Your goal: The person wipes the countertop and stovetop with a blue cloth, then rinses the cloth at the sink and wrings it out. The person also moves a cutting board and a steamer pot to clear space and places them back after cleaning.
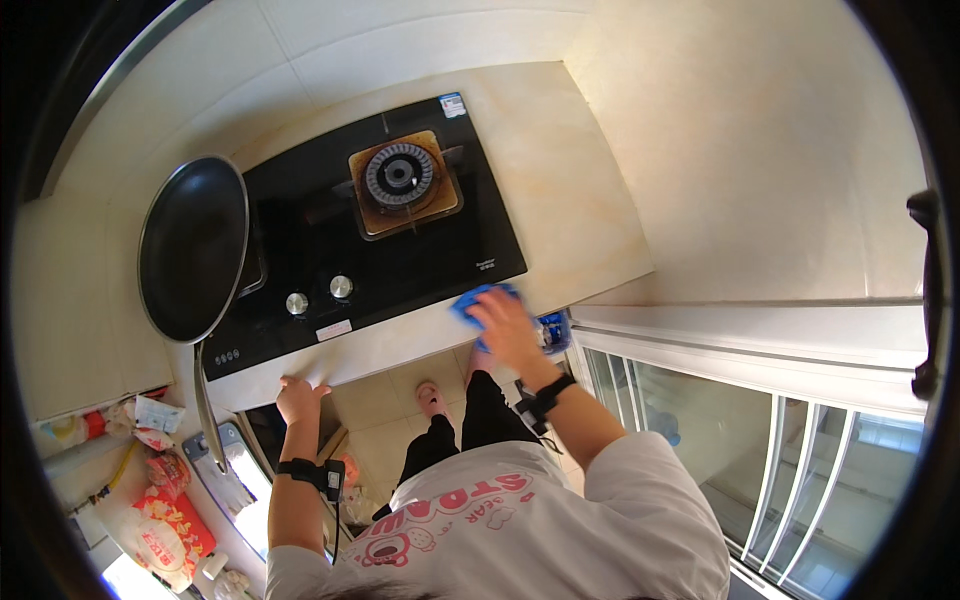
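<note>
My right hand (506,326) presses a blue cloth (480,300) against the front edge of the pale countertop (585,202), just below the near right corner of a black glass gas hob (300,217). The hand is somewhat blurred. At the counter's front edge, left of centre, rests my left hand (300,401), holding no loose object. The hob's right burner (400,174) sits on a stained square tray, and two silver knobs (341,286) are near the hob's front. A dark frying pan (195,251) covers much of the hob's left side.
The pan's metal handle (204,409) extends towards me past the counter edge. Packaged food bags (161,536) lie at the lower left. A blue bin (556,330) with things inside stands below the counter, near a sliding glass door (697,427) on the right.
</note>
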`<state>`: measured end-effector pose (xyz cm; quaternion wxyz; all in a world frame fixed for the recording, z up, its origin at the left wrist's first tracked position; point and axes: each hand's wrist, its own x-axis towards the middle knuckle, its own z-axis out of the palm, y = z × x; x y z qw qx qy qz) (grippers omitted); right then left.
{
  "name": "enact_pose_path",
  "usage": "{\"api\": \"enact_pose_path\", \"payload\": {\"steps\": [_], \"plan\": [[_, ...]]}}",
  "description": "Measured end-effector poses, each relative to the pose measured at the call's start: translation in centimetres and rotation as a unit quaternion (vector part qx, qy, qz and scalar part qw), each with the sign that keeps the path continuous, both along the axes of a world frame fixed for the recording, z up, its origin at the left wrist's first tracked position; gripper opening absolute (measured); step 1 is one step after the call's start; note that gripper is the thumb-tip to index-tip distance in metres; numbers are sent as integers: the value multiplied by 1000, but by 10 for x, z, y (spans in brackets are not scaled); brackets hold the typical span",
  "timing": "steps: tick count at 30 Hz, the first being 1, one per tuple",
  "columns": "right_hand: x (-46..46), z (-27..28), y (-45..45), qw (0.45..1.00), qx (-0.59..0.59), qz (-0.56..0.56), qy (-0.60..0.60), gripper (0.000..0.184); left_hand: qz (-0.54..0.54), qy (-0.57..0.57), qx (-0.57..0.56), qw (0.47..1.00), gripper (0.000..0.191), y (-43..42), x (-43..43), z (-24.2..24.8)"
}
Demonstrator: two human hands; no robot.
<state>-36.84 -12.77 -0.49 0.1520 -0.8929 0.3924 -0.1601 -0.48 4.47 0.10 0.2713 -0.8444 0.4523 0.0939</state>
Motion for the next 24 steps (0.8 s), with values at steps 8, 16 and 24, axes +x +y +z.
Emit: {"api": "enact_pose_path", "payload": {"steps": [8, 16, 24], "plan": [[-54, -21, -18, 980, -25, -188, -56, 45, 18, 48, 59, 997, 82, -12, 9, -6], [-141, -24, -142, 950, -102, -294, 14, 43, 12, 6, 41, 999, 87, -2, 15, -16], [-179, -45, -82, 945, -104, -308, -46, 45, 22, 44, 61, 997, 95, -1, 25, -25]]}}
